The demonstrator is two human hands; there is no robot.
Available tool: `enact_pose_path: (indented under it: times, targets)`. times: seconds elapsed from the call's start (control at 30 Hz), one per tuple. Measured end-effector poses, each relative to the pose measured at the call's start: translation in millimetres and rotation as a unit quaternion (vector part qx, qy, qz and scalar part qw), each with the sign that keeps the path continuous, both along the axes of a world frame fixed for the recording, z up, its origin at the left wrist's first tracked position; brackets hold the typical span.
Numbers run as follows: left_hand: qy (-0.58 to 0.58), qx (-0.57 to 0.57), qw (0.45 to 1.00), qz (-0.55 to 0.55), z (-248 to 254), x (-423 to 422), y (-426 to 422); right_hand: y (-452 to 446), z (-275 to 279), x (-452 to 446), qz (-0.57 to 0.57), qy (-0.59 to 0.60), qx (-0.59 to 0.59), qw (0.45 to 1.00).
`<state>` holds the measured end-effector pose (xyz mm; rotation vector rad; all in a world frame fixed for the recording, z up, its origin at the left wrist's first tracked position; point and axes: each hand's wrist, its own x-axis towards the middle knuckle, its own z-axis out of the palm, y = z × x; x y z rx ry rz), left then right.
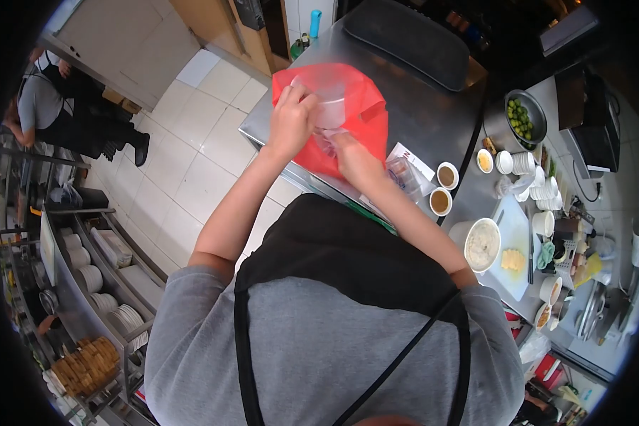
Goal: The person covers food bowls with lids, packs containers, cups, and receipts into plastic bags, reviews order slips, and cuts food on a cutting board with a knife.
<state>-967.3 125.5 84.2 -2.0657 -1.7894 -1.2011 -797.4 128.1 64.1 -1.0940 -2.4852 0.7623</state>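
left hand (295,119) and right hand (356,160), both tight on clear plastic (326,145) against red bag (373,128)

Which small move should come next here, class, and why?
Probably gather the clear plastic more tightly: it looks loosely crumpled at the right hand, which seems to pinch it, and the left hand is close by over the red bag.

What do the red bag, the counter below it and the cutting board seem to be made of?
Red bag: probably thin plastic, fairly matt, judging by its creases, though nonwoven fabric is possible. Counter: likely stainless steel, from its grey, blurred sheen. Cutting board: probably plastic, pale and smooth, with no wood grain visible.
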Motion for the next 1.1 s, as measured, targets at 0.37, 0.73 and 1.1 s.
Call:
enact_pose_path:
  times: [0.37,0.73,1.1]
  targets:
    - [0.027,-0.015,0.999,-0.029,-17,17,-16,53,-29,90,-0.289,0.297,-0.344,0.843]
    - [0.028,-0.005,0.999,0.016,-14,29,-25,21,-11,74,-0.180,0.193,-0.433,0.862]
    - [0.058,-0.185,0.980,-0.032,-48,32,-84,13,-14,74,-0.161,0.218,-0.425,0.864]
